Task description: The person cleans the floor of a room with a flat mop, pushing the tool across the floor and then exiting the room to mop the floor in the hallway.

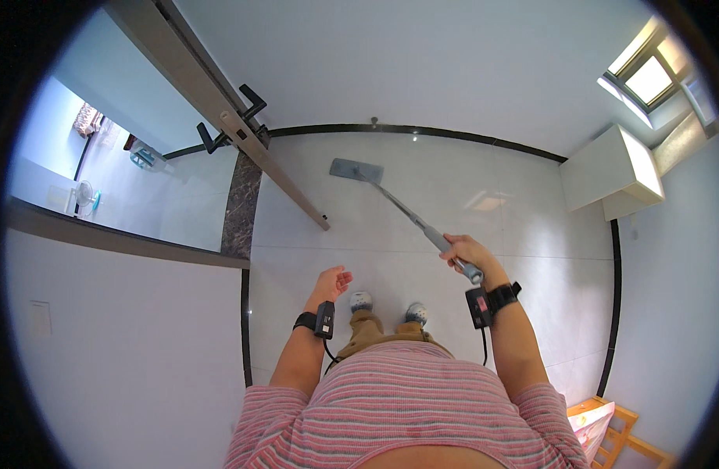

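Ok, head view: right hand point(463, 252) clamped on grey flat mop point(358, 170) handle, mop head flat on white tile floor point(484, 234) near far wall, by the open door point(242, 148). Left hand point(333, 281) free, fingers loosely curled, holding nothing. Mopping progress: can't tell, no wet/dry line visible.

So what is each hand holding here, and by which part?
The right hand grips a flat mop near the top end of its handle; the left hand holds nothing.
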The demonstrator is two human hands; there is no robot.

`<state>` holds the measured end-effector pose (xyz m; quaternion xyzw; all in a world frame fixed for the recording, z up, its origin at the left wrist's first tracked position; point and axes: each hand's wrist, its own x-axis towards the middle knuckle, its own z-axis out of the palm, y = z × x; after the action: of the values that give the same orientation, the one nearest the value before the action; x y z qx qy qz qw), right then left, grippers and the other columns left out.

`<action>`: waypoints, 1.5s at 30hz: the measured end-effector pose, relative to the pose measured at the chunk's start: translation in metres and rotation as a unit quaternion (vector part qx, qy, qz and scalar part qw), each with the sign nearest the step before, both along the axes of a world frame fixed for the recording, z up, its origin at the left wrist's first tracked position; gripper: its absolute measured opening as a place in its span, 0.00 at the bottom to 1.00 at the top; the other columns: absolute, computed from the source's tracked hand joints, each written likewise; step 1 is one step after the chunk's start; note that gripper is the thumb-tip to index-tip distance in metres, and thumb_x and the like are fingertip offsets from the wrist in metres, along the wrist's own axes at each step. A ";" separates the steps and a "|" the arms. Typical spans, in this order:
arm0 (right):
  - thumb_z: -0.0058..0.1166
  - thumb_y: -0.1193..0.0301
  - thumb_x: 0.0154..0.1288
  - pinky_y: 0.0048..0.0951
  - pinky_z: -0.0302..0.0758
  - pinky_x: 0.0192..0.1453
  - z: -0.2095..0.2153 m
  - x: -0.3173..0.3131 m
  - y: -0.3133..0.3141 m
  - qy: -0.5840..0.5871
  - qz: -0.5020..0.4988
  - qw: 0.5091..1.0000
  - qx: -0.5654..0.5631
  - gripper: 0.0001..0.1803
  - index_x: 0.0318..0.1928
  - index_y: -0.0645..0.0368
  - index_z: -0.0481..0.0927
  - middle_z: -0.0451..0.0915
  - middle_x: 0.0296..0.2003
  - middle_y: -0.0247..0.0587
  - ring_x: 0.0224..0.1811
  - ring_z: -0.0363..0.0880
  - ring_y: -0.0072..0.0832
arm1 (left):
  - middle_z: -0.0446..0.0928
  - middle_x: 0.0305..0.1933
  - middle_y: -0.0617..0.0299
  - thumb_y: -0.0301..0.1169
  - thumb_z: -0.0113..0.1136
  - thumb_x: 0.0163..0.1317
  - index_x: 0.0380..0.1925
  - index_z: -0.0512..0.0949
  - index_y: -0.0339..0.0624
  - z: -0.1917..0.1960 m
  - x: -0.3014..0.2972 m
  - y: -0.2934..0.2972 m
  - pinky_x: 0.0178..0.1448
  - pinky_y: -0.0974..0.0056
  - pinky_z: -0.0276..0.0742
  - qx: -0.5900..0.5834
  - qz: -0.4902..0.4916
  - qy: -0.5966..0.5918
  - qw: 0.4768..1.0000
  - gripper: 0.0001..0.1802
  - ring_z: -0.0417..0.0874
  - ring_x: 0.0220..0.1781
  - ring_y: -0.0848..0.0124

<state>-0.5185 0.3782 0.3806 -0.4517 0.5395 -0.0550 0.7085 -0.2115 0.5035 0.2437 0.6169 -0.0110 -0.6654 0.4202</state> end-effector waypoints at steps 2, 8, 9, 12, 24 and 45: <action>0.49 0.75 0.42 0.19 0.59 0.12 -0.001 0.018 -0.010 -0.017 -0.011 1.000 -0.019 0.34 0.53 0.64 0.55 0.66 0.14 0.35 0.10 0.61 0.18 | 0.72 0.32 0.59 0.34 0.46 0.53 0.35 0.65 0.42 0.002 0.005 0.001 0.35 0.66 0.67 -0.001 0.002 -0.006 1.000 0.11 0.73 0.33 0.70; 0.50 0.76 0.42 0.18 0.62 0.13 -0.034 0.039 0.003 -0.073 -0.095 0.992 0.028 0.37 0.55 0.66 0.50 0.69 0.17 0.36 0.10 0.64 0.18 | 0.72 0.31 0.59 0.34 0.47 0.51 0.33 0.66 0.44 -0.007 0.015 -0.002 0.34 0.67 0.66 -0.010 -0.010 0.010 1.000 0.10 0.73 0.32 0.70; 0.50 0.76 0.42 0.18 0.62 0.13 -0.035 0.037 0.009 -0.071 -0.094 0.993 0.020 0.37 0.55 0.67 0.50 0.69 0.17 0.36 0.10 0.64 0.18 | 0.72 0.29 0.61 0.34 0.48 0.50 0.31 0.66 0.46 -0.008 0.016 -0.003 0.33 0.67 0.65 -0.015 -0.006 0.014 1.000 0.09 0.74 0.31 0.71; 0.53 0.78 0.39 0.20 0.62 0.13 -0.027 0.023 0.024 -0.078 -0.130 0.988 0.020 0.38 0.53 0.70 0.52 0.70 0.16 0.39 0.11 0.65 0.20 | 0.72 0.29 0.60 0.34 0.48 0.50 0.31 0.66 0.46 -0.006 0.018 -0.012 0.33 0.67 0.66 -0.035 -0.018 0.013 0.999 0.09 0.74 0.30 0.71; 0.49 0.78 0.41 0.20 0.61 0.10 0.023 -0.041 0.055 -0.044 -0.201 0.978 0.034 0.32 0.52 0.69 0.56 0.70 0.17 0.39 0.09 0.64 0.20 | 0.73 0.28 0.61 0.35 0.47 0.51 0.31 0.66 0.46 -0.020 0.008 -0.041 0.32 0.66 0.66 -0.008 -0.050 0.046 0.998 0.08 0.74 0.29 0.71; 0.50 0.73 0.46 0.18 0.64 0.12 -0.021 0.060 -0.017 -0.071 -0.213 0.974 0.023 0.25 0.47 0.60 0.59 0.68 0.16 0.33 0.10 0.64 0.15 | 0.72 0.29 0.61 0.34 0.46 0.51 0.33 0.66 0.44 -0.021 0.074 -0.002 0.32 0.67 0.66 0.008 0.036 0.038 0.999 0.09 0.74 0.31 0.71</action>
<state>-0.4585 0.3609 0.3600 -0.3048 0.5726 -0.2247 0.7272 -0.1374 0.5013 0.2224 0.5944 0.0328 -0.6733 0.4386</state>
